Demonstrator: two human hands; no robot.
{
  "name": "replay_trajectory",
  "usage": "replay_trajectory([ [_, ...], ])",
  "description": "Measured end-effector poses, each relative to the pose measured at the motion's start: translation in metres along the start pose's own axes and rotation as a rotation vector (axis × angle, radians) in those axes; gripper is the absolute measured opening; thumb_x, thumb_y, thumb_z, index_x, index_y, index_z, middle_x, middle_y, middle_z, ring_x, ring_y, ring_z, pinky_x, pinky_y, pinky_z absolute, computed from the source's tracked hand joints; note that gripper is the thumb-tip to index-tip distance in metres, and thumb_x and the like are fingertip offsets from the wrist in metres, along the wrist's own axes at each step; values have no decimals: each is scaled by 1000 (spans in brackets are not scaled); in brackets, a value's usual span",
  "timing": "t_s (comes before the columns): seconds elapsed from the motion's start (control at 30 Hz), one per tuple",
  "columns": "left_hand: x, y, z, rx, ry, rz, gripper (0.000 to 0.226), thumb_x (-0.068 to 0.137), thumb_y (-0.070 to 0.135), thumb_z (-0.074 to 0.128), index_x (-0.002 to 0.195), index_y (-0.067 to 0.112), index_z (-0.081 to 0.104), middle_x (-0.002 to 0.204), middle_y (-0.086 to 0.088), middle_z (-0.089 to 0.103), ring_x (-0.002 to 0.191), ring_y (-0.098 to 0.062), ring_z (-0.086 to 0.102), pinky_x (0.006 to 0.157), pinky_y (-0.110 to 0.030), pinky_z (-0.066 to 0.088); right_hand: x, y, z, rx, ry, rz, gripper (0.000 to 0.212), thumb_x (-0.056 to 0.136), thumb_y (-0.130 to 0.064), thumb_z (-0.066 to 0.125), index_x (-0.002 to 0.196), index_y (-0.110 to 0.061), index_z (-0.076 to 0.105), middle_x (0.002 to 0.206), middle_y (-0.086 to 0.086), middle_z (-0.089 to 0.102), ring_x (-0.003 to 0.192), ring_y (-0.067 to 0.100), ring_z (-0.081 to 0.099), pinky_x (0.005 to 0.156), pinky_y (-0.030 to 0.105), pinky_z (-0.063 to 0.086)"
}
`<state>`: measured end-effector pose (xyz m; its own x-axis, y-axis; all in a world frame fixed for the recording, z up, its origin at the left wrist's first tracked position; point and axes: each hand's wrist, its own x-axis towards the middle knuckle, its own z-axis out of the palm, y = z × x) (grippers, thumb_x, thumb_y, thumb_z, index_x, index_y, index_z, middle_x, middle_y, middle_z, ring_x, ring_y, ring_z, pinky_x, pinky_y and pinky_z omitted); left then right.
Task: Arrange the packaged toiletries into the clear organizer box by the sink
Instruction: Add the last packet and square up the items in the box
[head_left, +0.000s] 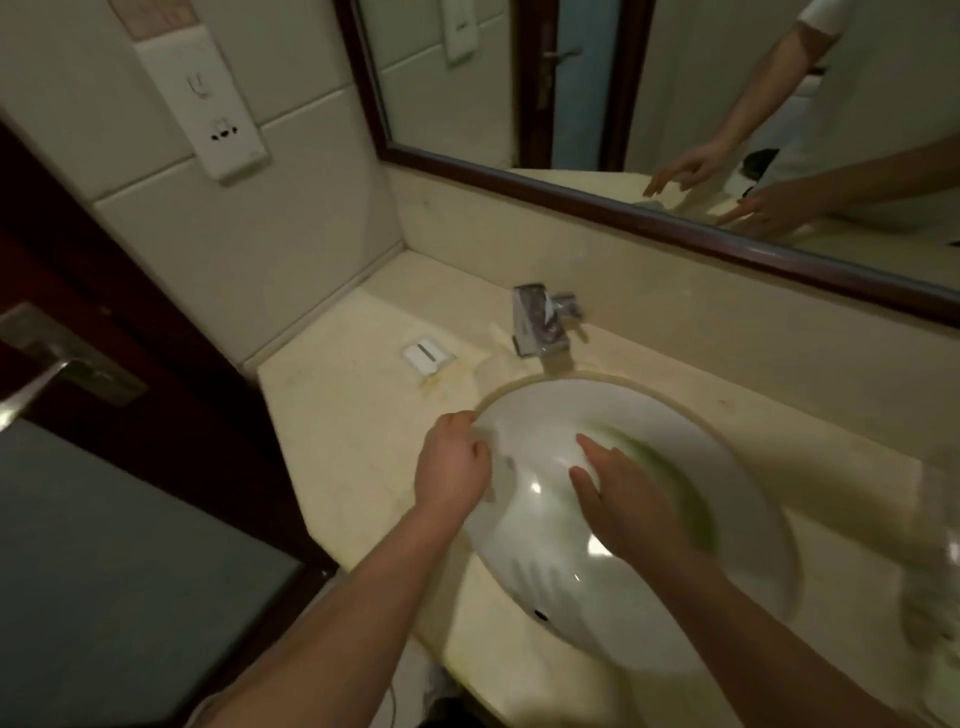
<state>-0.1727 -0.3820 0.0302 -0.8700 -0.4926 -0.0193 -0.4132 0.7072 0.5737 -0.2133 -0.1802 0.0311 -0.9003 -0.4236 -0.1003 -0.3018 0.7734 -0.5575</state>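
Both of my hands hover over the white sink (737, 467). My left hand (452, 467) is at the sink's left rim, fingers curled on a pale, see-through packet (492, 457) that is badly blurred. My right hand (628, 504) reaches over the bowl with its fingers stretched out, and a long green package (675, 483), smeared by motion, lies under its far side. The clear organizer box (935, 535) stands on the counter at the right edge, blurred and partly cut off. A small white packet (427, 356) lies on the counter left of the faucet.
A chrome faucet (545, 322) stands behind the sink. The beige counter (353, 415) ends at a dark door with a metal handle (47, 369) on the left. A framed mirror (675, 104) runs along the back wall. A wall socket panel (213, 109) hangs at upper left.
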Motion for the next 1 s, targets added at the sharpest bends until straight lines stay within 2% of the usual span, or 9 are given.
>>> replay_trajectory([
  [0.27, 163, -89, -46, -43, -56, -92, 33, 84, 17, 63, 117, 13, 65, 122, -13, 59, 113, -28, 56, 95, -32, 41, 143, -115, 63, 61, -105, 54, 48, 95, -33, 52, 139, -17, 46, 138, 8, 55, 126, 26, 50, 103, 32, 36],
  [0.43, 216, -100, -34, 44, -136, -117, 63, 77, 25, 71, 134, 12, 49, 133, -15, 49, 120, -32, 47, 97, -40, 43, 186, -142, 79, 80, -103, 132, 45, 93, -28, 52, 137, -17, 49, 134, 8, 58, 121, 25, 55, 100, 34, 42],
  [0.53, 230, -103, -23, 191, -156, -81, 74, 73, 36, 75, 134, 10, 43, 133, -17, 45, 118, -35, 42, 94, -40, 42, 195, -145, 84, 80, -87, 160, 44, 93, -27, 52, 135, -15, 51, 131, 10, 61, 119, 26, 56, 98, 34, 44],
  [0.6, 236, -103, -20, 182, -201, -97, 75, 70, 39, 76, 131, 10, 44, 130, -18, 47, 117, -36, 43, 94, -41, 41, 195, -142, 86, 86, -81, 174, 43, 93, -26, 52, 134, -13, 52, 129, 11, 61, 119, 26, 56, 97, 34, 44],
  [0.7, 243, -104, -23, 140, -272, -152, 61, 68, 39, 74, 118, 11, 53, 121, -16, 56, 113, -36, 50, 90, -39, 44, 191, -136, 84, 101, -77, 204, 44, 92, -26, 53, 134, -13, 52, 128, 10, 62, 118, 26, 57, 95, 33, 44],
  [0.8, 239, -100, -27, 21, -340, -70, 23, 76, 26, 71, 83, 11, 56, 87, -10, 60, 91, -31, 61, 68, -32, 44, 185, -131, 81, 127, -48, 240, 47, 91, -28, 57, 134, -13, 49, 131, 9, 59, 118, 27, 56, 96, 33, 43],
  [0.87, 227, -88, -29, -95, -414, -6, 22, 80, 16, 69, 71, 10, 49, 72, -5, 52, 74, -24, 55, 56, -31, 35, 178, -126, 76, 175, -22, 271, 51, 90, -30, 60, 136, -14, 46, 133, 8, 58, 118, 26, 56, 96, 34, 44],
  [0.93, 210, -72, -30, -212, -494, 37, 21, 80, 14, 69, 71, 6, 52, 69, -6, 51, 67, -20, 51, 56, -31, 37, 169, -120, 70, 251, -4, 317, 56, 88, -32, 63, 138, -15, 44, 133, 8, 57, 118, 25, 56, 95, 33, 44],
  [1.0, 185, -51, -29, -294, -569, 91, 22, 80, 11, 70, 67, 11, 52, 64, -2, 51, 60, -15, 49, 56, -27, 40, 155, -109, 61, 327, 26, 357, 56, 86, -34, 65, 135, -15, 47, 129, 5, 59, 116, 22, 57, 91, 27, 44],
])
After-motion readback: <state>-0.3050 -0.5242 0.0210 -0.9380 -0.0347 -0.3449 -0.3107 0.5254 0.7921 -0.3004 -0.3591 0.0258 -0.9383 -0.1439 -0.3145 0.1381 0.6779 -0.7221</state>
